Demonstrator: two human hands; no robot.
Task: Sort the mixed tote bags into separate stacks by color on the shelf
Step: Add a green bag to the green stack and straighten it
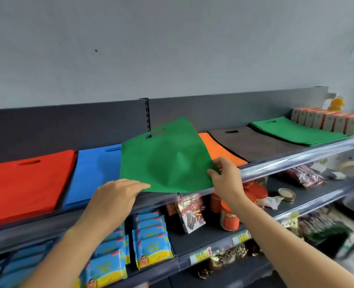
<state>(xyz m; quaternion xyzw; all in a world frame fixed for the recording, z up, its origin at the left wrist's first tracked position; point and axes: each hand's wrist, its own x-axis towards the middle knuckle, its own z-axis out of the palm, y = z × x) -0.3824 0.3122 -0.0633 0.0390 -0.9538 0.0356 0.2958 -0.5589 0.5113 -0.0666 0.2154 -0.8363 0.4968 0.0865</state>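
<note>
Your right grip [224,175] pinches the green tote bag [167,161], which spreads leftward to your flat, touching left grip [118,194].

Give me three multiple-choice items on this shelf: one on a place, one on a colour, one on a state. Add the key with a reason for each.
1. Where does the flat green stack lie on the top shelf?
A. At the left end
B. Just right of the brown stack
C. Between two other stacks at the middle

2. What colour is the stack just left of the blue stack?
A. Orange
B. Brown
C. Red

3. What is the right hand doing?
A. Pinching the lifted green bag
B. Resting flat on the shelf
C. Hanging free

Key:
1 B: its edge borders the brown one's right side.
2 C: the red stack lies against the blue one.
3 A: thumb and fingers close on the bag's lower right corner.
</note>
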